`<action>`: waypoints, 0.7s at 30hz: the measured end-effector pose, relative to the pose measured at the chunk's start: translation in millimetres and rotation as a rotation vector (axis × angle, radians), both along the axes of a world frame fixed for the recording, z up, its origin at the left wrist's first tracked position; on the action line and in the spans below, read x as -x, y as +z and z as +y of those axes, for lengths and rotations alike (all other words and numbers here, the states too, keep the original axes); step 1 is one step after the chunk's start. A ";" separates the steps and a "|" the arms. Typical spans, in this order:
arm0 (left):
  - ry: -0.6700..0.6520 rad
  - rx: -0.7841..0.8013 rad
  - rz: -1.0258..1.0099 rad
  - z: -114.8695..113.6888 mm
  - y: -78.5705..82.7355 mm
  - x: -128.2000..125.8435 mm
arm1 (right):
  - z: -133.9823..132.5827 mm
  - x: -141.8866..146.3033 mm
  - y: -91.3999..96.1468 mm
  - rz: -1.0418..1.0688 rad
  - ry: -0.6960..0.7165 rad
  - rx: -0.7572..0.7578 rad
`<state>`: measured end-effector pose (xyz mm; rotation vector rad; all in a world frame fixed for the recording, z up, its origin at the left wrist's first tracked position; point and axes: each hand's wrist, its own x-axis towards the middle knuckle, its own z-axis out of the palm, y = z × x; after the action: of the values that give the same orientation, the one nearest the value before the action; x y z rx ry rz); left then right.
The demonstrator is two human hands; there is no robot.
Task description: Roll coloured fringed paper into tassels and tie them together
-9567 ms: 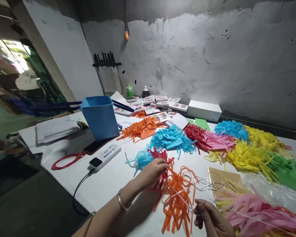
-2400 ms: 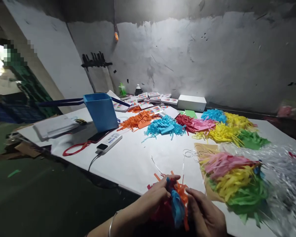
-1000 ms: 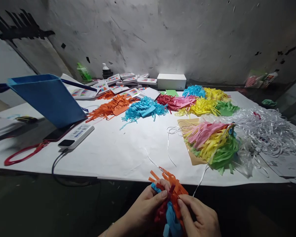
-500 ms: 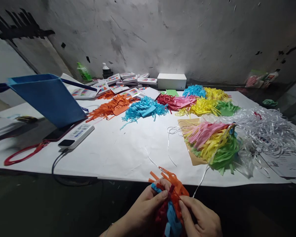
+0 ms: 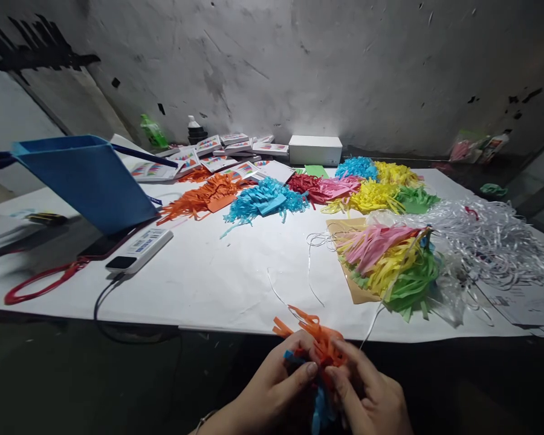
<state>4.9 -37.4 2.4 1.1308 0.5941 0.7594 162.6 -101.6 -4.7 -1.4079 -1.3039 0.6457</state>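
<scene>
Holding the orange strips [image 5: 316, 328] at the near edge of the counter [image 5: 236, 278], your left hand [image 5: 284, 374] pinches nearly closed; your right hand [image 5: 372, 389] has just loosened slightly around them, suggesting a readjusted grip.

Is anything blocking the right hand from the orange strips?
Nothing visible: the right hand's fingertips touch the orange strips directly. The left hand grips the bundle from the opposite side.

Blue bin [image 5: 86, 187] on tbl [image 5: 208, 272], L side; wht device [image 5: 142, 249] w/ dk cable [image 5: 96, 307] nearby; grn btl [image 5: 153, 133] nr wall [image 5: 272, 72].
</scene>
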 end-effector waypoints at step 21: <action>0.666 -0.446 0.283 51.9 33.0 38.8 | 42.8 -42.9 35.6 -0.694 0.295 -0.138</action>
<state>-34.0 14.5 35.4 1.4815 1.1053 1.3609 205.5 -58.8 30.9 -1.3865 -2.0869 0.2393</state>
